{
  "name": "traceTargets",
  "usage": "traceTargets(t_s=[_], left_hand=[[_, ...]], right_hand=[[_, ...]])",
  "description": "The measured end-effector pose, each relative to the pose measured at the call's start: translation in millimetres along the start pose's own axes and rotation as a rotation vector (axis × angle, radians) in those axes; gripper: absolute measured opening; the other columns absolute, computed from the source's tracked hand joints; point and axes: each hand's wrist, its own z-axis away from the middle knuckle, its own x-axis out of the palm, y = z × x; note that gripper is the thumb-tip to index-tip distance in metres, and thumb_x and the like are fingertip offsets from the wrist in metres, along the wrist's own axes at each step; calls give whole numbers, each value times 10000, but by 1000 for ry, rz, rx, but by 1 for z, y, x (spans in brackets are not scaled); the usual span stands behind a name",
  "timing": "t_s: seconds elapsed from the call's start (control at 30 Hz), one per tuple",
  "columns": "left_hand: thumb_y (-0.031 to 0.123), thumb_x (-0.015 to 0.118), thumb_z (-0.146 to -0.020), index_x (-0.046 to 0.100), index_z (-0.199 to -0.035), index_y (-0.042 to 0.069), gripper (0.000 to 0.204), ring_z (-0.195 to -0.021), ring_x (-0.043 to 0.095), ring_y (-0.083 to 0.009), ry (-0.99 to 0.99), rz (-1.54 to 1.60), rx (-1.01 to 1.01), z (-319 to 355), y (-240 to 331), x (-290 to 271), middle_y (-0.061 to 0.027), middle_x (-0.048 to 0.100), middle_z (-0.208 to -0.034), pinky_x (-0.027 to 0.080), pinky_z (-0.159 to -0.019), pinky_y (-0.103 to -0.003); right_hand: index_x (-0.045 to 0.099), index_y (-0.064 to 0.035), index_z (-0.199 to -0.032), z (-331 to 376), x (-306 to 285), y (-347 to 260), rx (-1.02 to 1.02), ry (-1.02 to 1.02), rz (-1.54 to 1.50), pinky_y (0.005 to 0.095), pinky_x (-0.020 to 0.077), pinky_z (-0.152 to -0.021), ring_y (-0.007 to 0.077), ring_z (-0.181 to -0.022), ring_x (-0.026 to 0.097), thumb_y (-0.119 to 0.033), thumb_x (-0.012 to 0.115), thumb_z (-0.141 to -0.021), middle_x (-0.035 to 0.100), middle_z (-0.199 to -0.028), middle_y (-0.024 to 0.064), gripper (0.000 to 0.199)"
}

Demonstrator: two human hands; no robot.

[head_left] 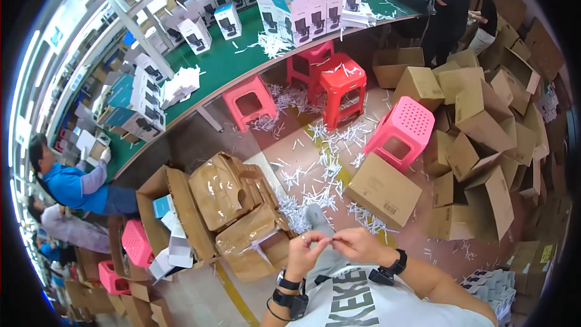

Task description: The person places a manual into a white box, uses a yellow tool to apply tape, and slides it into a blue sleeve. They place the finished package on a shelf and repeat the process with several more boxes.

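My left hand and my right hand meet in front of my body, above my lap. Thumb and finger of each are pinched together and the fingertips touch at the middle. Whatever is between them, if anything, is too small to make out. Dark straps with small devices sit on both wrists. Beneath the hands is my grey-clad leg. A closed brown carton lies on the floor just beyond my right hand. Taped brown cartons stand beyond my left hand.
White paper strips litter the floor. Pink and red stools stand ahead. A long green table carries printed product boxes. Opened cartons pile up at right. A person in blue works at left; others stand far right.
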Motion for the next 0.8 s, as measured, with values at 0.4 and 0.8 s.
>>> traceTargets(t_s=[0.4, 0.8], left_hand=[[39, 605, -1025, 657, -922, -20, 130, -717, 552, -114, 267, 250, 407, -350, 77, -203, -46, 652, -838, 467, -691, -258], [64, 599, -1048, 674, -1034, 4, 97, -896, 633, -98, 281, 84, 151, -564, 153, -316, -25, 683, -954, 511, -837, -257]], right_hand=[[625, -4, -1164, -386, -85, -15, 246, 169, -706, 308, 603, -712, 162, -792, 715, -108, 565, -1065, 728, -976, 99, 155], [564, -49, -1306, -702, -116, 50, 186, 38, -885, 298, 590, -723, 140, -788, 710, -172, 548, -1091, 706, -939, 100, 248]])
